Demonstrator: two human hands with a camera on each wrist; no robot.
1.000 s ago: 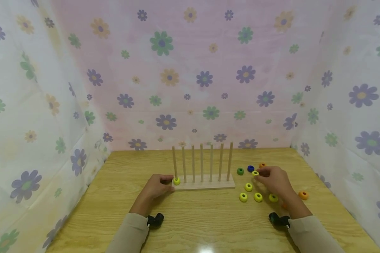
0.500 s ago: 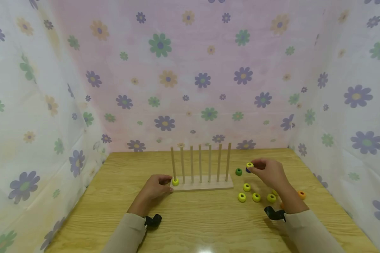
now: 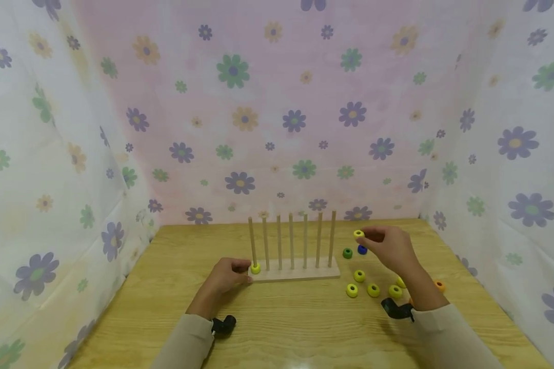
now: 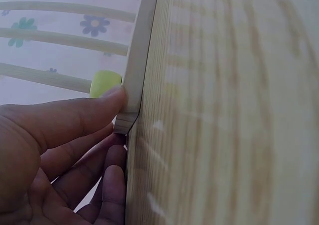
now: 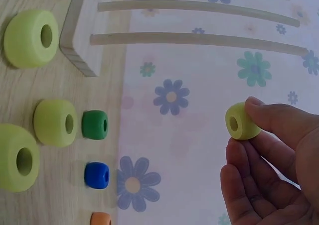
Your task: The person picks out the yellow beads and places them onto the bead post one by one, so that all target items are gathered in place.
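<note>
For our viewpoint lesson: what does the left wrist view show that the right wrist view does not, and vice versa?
Only left wrist: the left grip on one end of the wooden rack, by a yellow ring at the foot of a peg.
Only right wrist: the right grip pinching another yellow ring, plus three loose yellow rings, a green ring, a blue ring and an orange ring at the frame's edge.
Both: the wooden rack, pegs, table and flowered cloth.

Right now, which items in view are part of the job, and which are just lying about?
Likely in the job:
pegged rack, gripped by left hand
held yellow bead, in right hand
threaded yellow bead, on leftmost peg

Lying about, maybe for later:
loose yellow beads
green bead
blue bead
orange beads
</note>
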